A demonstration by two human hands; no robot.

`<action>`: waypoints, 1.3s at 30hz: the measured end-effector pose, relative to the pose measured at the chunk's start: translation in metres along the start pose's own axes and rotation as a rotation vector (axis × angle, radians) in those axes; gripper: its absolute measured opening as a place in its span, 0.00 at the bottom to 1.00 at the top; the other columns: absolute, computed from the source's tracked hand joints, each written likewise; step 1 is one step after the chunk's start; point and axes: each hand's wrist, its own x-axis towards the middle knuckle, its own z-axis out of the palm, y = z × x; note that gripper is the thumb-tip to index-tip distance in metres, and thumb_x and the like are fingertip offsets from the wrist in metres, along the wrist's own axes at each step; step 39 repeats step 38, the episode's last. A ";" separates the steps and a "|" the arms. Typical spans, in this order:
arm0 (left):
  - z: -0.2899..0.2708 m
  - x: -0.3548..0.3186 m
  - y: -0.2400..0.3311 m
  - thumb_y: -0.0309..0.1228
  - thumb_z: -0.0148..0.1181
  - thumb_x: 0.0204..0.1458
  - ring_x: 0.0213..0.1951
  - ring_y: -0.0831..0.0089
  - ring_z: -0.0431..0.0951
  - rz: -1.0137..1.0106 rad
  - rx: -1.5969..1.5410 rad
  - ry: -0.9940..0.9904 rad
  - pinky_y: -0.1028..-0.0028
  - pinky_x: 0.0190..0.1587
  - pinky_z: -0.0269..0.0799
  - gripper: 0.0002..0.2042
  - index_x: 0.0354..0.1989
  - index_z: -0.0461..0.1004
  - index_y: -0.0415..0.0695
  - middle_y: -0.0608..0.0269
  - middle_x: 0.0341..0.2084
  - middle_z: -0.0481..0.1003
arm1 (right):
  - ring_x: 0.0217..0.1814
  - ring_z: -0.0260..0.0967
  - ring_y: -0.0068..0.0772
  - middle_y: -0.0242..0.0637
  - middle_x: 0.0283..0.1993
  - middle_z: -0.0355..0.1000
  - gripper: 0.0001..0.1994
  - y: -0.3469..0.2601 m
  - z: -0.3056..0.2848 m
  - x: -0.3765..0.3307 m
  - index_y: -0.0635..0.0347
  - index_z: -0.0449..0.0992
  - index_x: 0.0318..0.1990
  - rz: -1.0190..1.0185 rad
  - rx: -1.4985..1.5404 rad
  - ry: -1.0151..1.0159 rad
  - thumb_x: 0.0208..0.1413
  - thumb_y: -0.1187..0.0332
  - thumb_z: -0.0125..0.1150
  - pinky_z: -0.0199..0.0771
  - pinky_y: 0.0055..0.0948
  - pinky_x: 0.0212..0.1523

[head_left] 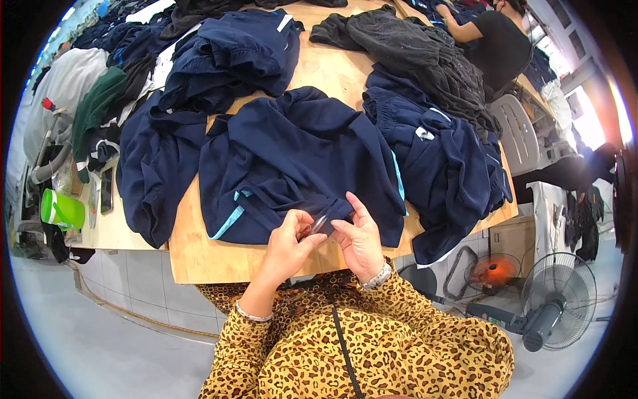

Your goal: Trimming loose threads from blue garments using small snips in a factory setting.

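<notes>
A navy blue garment (299, 153) with light blue trim lies spread on the wooden table (199, 259) in front of me. My left hand (287, 241) and my right hand (359, 238) meet at its near hem, just above the table's front edge. Between the fingertips of both hands sits a small dark metallic tool (318, 225), held against the fabric edge. Which hand carries the tool I cannot tell. Both wrists wear bracelets, and my sleeves are leopard-print.
More navy garments are piled at the left (159, 166), at the back (232, 53) and at the right (445, 166), with a dark grey one (425, 60) behind. Another person (495, 40) works at the far right. Floor fans (555, 306) stand lower right; a green jug (61, 209) sits left.
</notes>
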 end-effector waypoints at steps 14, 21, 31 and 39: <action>0.000 -0.008 0.006 0.25 0.64 0.46 0.24 0.83 0.69 0.142 0.068 0.220 0.82 0.27 0.67 0.14 0.40 0.67 0.38 0.65 0.25 0.73 | 0.42 0.67 0.21 0.34 0.42 0.66 0.31 -0.004 0.007 -0.003 0.63 0.53 0.63 -0.007 0.006 -0.016 0.52 0.83 0.54 0.69 0.21 0.45; 0.010 0.006 0.012 0.24 0.64 0.45 0.20 0.77 0.70 0.406 0.359 0.280 0.80 0.23 0.65 0.08 0.34 0.75 0.40 0.63 0.24 0.71 | 0.45 0.68 0.23 0.38 0.46 0.67 0.30 -0.003 0.006 -0.005 0.64 0.52 0.63 -0.025 -0.056 -0.045 0.52 0.82 0.55 0.71 0.25 0.47; 0.003 0.018 -0.002 0.26 0.58 0.53 0.18 0.86 0.63 -0.043 -0.389 0.085 0.84 0.18 0.57 0.05 0.32 0.71 0.38 0.74 0.20 0.67 | 0.45 0.68 0.27 0.37 0.46 0.65 0.29 -0.005 0.003 -0.002 0.65 0.54 0.62 0.078 0.027 -0.008 0.52 0.82 0.56 0.71 0.28 0.49; -0.005 0.005 -0.007 0.32 0.64 0.49 0.38 0.81 0.69 -0.003 -0.005 0.071 0.82 0.42 0.67 0.28 0.58 0.63 0.40 0.61 0.41 0.72 | 0.48 0.68 0.30 0.38 0.48 0.65 0.29 -0.003 -0.001 0.000 0.64 0.54 0.62 0.072 0.021 0.016 0.52 0.82 0.56 0.70 0.30 0.52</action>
